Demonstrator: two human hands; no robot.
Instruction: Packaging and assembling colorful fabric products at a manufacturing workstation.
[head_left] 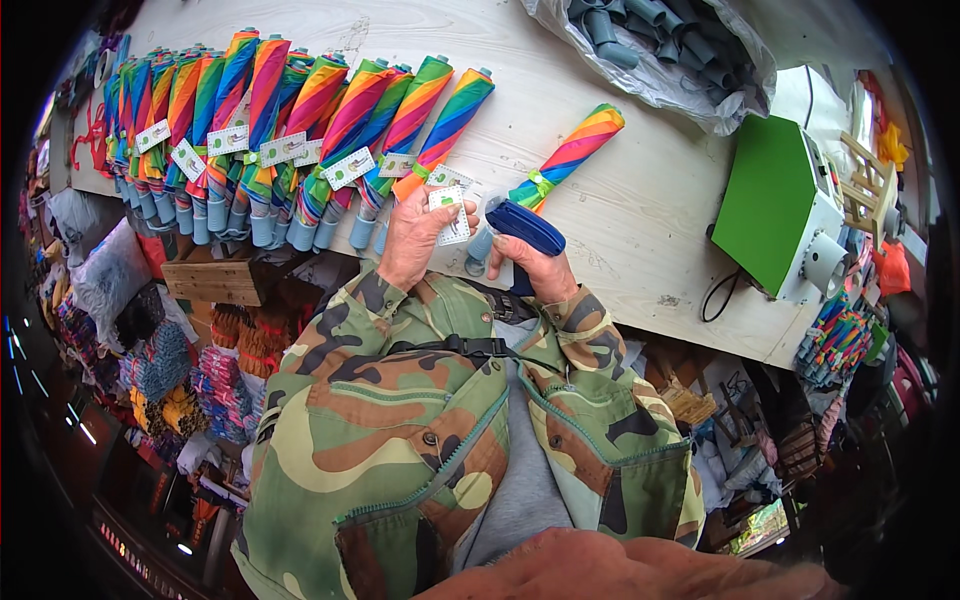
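Observation:
My left hand [410, 240] is closed, pinching a small white card tag [449, 214] with a green print. Beside it, my right hand [540, 270] wraps around a dark blue tagging gun [530, 228], whose front points toward the tag. Under both hands lies a folded rainbow umbrella [575, 150], its tip slanting away to the right and its grey-blue handle [480, 250] at the table's near edge. A light green strap [540, 184] is wound round it. Just left of it, another rolled rainbow umbrella [455, 120] lies with a white tag [448, 178] by my fingers.
Several tagged rainbow umbrellas [260, 100] lie in a row on the left of the pale table [640, 230]. A plastic bag [690, 110] of grey handles stands at the back. To the right sits a green and white machine [765, 205]. Bundles hang below the table.

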